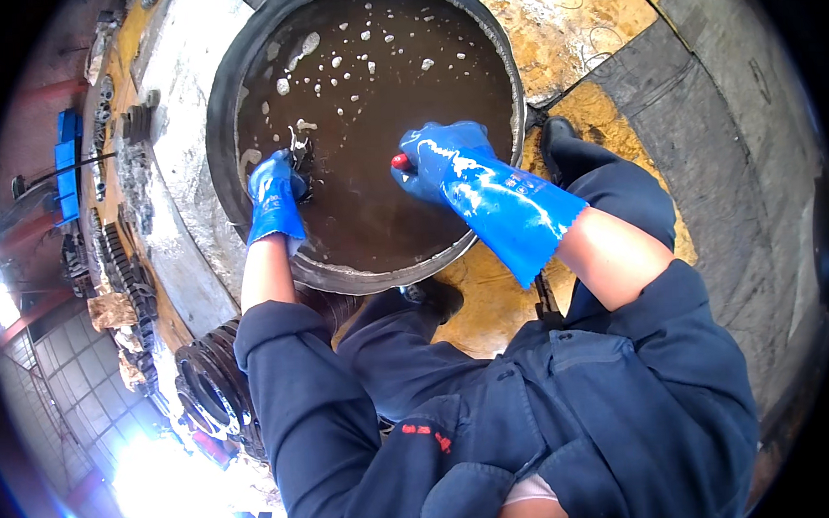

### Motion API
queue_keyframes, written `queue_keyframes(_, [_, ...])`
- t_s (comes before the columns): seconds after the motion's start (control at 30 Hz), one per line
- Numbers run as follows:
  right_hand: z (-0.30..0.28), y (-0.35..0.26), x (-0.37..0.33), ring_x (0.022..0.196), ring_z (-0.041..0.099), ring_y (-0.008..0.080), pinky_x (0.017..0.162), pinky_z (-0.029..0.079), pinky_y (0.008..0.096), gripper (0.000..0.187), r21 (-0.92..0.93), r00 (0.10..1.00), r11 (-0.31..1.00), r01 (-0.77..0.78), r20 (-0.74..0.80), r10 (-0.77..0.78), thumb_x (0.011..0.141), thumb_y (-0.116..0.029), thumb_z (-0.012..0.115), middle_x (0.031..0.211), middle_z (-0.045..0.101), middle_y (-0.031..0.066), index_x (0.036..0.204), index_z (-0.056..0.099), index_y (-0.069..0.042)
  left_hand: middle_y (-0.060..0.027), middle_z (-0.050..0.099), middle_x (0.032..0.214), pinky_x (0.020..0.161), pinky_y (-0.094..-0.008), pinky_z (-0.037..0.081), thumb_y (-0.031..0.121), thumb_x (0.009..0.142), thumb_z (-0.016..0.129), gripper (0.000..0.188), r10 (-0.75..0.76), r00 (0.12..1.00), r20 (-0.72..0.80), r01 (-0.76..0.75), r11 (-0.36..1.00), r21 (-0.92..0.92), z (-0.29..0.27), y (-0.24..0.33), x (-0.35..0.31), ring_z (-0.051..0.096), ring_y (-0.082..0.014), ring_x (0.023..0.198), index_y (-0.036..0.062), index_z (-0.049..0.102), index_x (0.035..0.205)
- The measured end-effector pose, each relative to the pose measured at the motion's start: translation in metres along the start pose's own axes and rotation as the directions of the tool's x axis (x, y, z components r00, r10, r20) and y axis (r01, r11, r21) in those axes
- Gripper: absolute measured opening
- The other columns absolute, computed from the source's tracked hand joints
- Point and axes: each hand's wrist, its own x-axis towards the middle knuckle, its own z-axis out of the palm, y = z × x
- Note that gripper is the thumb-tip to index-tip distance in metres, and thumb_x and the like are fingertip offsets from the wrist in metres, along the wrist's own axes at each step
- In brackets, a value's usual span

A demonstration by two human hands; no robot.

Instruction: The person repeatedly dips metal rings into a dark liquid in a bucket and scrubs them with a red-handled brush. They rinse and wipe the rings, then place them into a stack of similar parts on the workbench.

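- Gripping a small dark metal part [299, 153] at the near-left edge of the tub [222, 101], our left hand [273, 193], in a blue glove, closes around it at the surface of the brown water [373, 123].
- Our right hand [443, 159], also gloved, clenches a red-tipped tool [399, 161] over the tub's right half.
- Foam flecks float toward the tub's far side.
- Stacked metal rings [209, 394] lie near the tub's left.
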Motion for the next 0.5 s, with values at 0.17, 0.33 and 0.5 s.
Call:
queue_keyframes(0.17, [-0.009,-0.004,-0.006,0.098,0.076,0.0305,0.086,0.06,0.0458,0.027,-0.01,0.999,1.0,-0.022,0.027,0.022,0.093,-0.045,0.069,0.104,0.078,0.006,0.1,0.078,-0.02,-0.0161,0.076,0.123,0.098,-0.0498,0.057,0.032,0.09,0.07,0.039,-0.03,0.999,0.027,0.029,0.998,0.047,-0.016,-0.027,0.015,0.071,-0.0405,0.116,0.0204,0.072,0.127])
queue_keyframes(0.33, [0.001,0.015,-0.002,0.099,0.076,0.0276,0.084,0.059,0.0521,0.026,0.01,0.999,0.999,0.031,0.015,-0.031,0.092,-0.044,0.067,0.104,0.078,0.0043,0.102,0.079,-0.023,-0.0197,0.077,0.115,0.095,-0.0477,0.057,0.024,0.093,0.068,0.033,0.007,1.0,0.023,-0.01,0.989,0.148,-0.036,0.025,-0.01,0.073,-0.0398,0.11,0.0147,0.073,0.124])
queue_keyframes(0.5, [0.008,0.015,0.0,0.095,0.077,0.0271,0.078,0.058,0.0527,0.027,-0.054,0.995,0.993,0.101,0.019,-0.1,0.093,-0.044,0.066,0.1,0.077,0.0021,0.106,0.078,-0.023,-0.0195,0.079,0.111,0.091,-0.0477,0.057,0.033,0.097,0.063,0.031,-0.139,0.99,-0.02,0.14,0.99,0.011,-0.01,0.02,-0.016,0.075,-0.0372,0.105,0.0138,0.077,0.116])
